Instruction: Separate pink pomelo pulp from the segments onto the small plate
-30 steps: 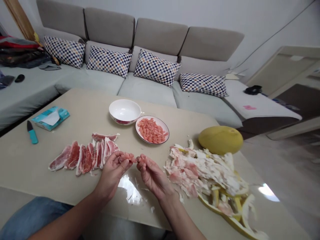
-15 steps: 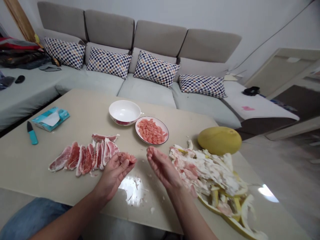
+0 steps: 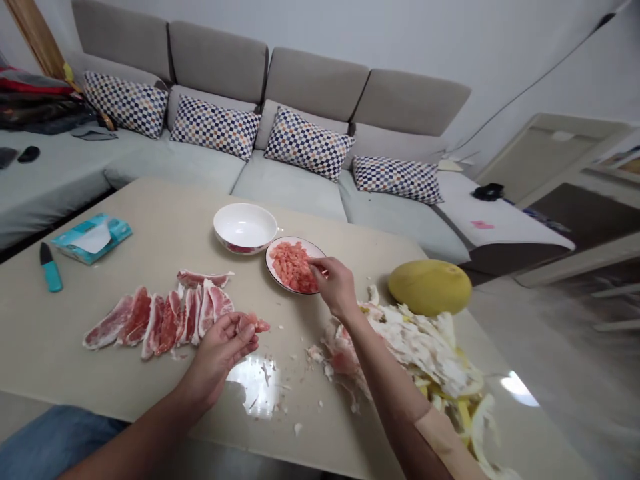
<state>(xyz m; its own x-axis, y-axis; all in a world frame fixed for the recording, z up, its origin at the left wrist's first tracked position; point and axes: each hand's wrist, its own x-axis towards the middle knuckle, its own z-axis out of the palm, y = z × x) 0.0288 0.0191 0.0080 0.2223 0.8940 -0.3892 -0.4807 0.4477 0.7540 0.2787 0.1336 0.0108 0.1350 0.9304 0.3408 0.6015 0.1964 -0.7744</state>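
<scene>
My left hand (image 3: 220,357) pinches a piece of peeled pomelo flesh (image 3: 256,323) between thumb and fingers, above the table. Over the right side of the plate (image 3: 273,268), the fingertips of my right hand (image 3: 334,283) are closed at the heap of pink pomelo flesh (image 3: 291,265). A small bit seems pinched there, mostly hidden by the fingers. Left of my left hand lies a row of pomelo segments (image 3: 170,320) with white skin on them. Under my right forearm spreads a pile of white membranes and peel (image 3: 425,347).
A white bowl (image 3: 245,227) stands behind the plate. One whole yellow pomelo (image 3: 430,287) rests at the right. Far left are a blue tissue pack (image 3: 93,238) and a knife with a turquoise handle (image 3: 51,275). Scraps dot the table (image 3: 200,433). A sofa (image 3: 295,190) stands beyond it.
My right hand has moved up and forward from near my left hand to the plate, carrying a small bit of flesh. My left hand still holds its piece, and the view has shifted slightly.
</scene>
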